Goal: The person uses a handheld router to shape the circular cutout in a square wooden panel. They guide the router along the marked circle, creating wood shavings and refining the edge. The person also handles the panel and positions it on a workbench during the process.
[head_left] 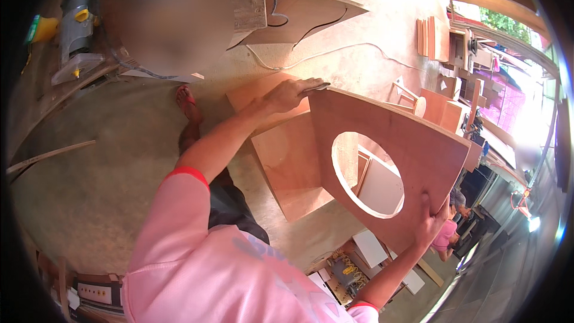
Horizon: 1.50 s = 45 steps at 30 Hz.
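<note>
Evidently, your left grip (284, 96) is closed on a thin flat piece (315, 87) at the far-left corner of the holed panel (421, 149), right of centre; your right grip (430, 222) clasps its right edge. Ideally, brace that edge firmly and press evenly.

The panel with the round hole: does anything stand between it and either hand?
At the left hand, yes: it holds a thin pad at the panel's upper corner; whether pad and edge touch is unclear. Nothing visible separates the right hand from the panel; it grips the edge directly.
</note>
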Each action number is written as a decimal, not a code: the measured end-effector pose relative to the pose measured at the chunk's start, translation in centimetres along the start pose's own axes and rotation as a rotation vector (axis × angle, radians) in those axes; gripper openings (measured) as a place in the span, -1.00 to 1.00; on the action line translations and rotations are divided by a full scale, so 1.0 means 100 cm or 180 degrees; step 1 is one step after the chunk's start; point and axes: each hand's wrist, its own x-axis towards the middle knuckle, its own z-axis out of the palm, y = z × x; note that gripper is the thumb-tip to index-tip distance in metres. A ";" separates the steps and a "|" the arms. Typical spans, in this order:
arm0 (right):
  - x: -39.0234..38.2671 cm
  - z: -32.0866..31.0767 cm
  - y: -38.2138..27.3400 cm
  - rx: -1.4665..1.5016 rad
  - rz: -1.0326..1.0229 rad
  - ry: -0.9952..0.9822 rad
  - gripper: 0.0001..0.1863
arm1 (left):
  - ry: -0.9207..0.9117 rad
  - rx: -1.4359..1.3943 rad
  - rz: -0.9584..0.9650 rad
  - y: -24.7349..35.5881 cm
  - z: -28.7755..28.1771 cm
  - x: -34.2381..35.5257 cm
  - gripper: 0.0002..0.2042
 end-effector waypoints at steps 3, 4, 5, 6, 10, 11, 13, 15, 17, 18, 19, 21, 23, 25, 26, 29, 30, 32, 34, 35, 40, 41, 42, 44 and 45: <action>-0.002 0.000 -0.002 -0.0160 -0.0031 0.0012 -0.46 | -0.0822 -0.0426 -0.0456 -0.007 -0.004 0.020 -0.55; -0.002 0.000 -0.001 -0.0170 0.0053 0.0027 -0.46 | -0.0653 -0.0464 -0.0237 -0.001 -0.003 0.024 -0.55; -0.003 -0.001 0.000 -0.0163 0.0100 0.0029 -0.45 | -0.0487 -0.0518 -0.0024 0.006 0.002 0.025 -0.56; -0.003 -0.002 0.000 -0.0162 0.0115 0.0035 -0.45 | -0.0284 -0.0665 0.0429 0.013 0.005 0.021 -0.56; -0.005 -0.007 0.007 -0.0174 0.0081 -0.0030 -0.44 | 0.0051 -0.0152 0.0254 0.015 -0.011 -0.039 -0.61; -0.004 -0.008 0.009 -0.0144 0.0093 -0.0041 -0.43 | -0.0058 0.0000 -0.0041 0.008 -0.020 -0.053 -0.62; -0.005 -0.011 0.012 -0.0157 0.0132 -0.0059 -0.43 | 0.0489 -0.0085 -0.0646 -0.007 -0.036 -0.061 -0.65; -0.006 -0.013 0.015 -0.0204 0.0152 -0.0007 -0.41 | 0.0659 -0.0242 -0.0825 -0.021 -0.049 -0.051 -0.68; -0.006 -0.015 0.018 -0.0312 0.0167 0.0027 -0.39 | 0.0480 -0.0558 -0.0444 -0.027 -0.054 -0.030 -0.72; -0.007 -0.015 0.020 -0.0351 0.0177 0.0054 -0.37 | 0.0294 -0.0574 -0.0415 -0.027 -0.053 -0.020 -0.71; -0.007 -0.017 0.022 -0.0349 0.0163 -0.0012 -0.35 | 0.0167 -0.0625 -0.0310 -0.025 -0.048 -0.010 -0.69; -0.006 -0.020 0.026 -0.0314 0.0136 -0.0078 -0.31 | -0.0003 -0.0786 -0.0168 -0.020 -0.035 0.002 -0.67; -0.005 -0.022 0.031 -0.0459 0.0095 -0.0026 -0.28 | -0.0090 -0.0998 -0.0064 -0.018 -0.023 0.007 -0.66; -0.005 -0.024 0.035 -0.0624 0.0040 0.0003 -0.26 | -0.0232 -0.0291 0.0132 -0.021 -0.015 0.008 -0.60; -0.004 -0.026 0.036 -0.0720 0.0023 -0.0041 -0.24 | -0.0438 0.0066 0.0147 -0.022 -0.013 0.009 -0.57; -0.004 -0.028 0.038 -0.0717 0.0057 -0.0058 -0.23 | -0.0461 -0.0241 0.0038 -0.025 -0.006 0.011 -0.54; -0.004 -0.028 0.038 -0.0697 0.0084 -0.0056 -0.23 | -0.0422 -0.0308 0.0064 -0.025 -0.003 0.012 -0.54; -0.004 -0.028 0.038 -0.0677 0.0151 -0.0070 -0.22 | 0.0163 -0.0149 0.0226 -0.018 0.008 0.004 -0.57; -0.005 -0.028 0.037 -0.0710 0.0221 -0.0039 -0.22 | 0.0497 -0.0081 0.0195 -0.010 0.017 -0.010 -0.59; -0.005 -0.028 0.037 -0.0738 0.0241 0.0012 -0.23 | 0.0550 -0.0087 0.0092 -0.008 0.018 -0.018 -0.58; -0.002 -0.033 0.036 -0.0796 -0.0142 -0.0203 -0.30 | 0.0139 0.0112 -0.0062 -0.009 -0.011 -0.052 -0.59; -0.002 -0.033 0.036 -0.0805 -0.0120 -0.0182 -0.30 | 0.0433 0.0159 -0.0242 -0.011 -0.017 -0.052 -0.59; -0.001 -0.032 0.035 -0.0894 -0.0258 -0.0179 -0.30 | 0.0731 0.0203 -0.0435 -0.012 -0.021 -0.051 -0.60; 0.000 -0.029 0.035 -0.0683 -0.0068 -0.0175 -0.31 | 0.0608 0.0220 -0.0620 -0.021 -0.020 -0.036 -0.58; 0.000 -0.028 0.034 -0.0681 -0.0058 -0.0129 -0.32 | 0.0552 0.0230 -0.0715 -0.026 -0.016 -0.027 -0.56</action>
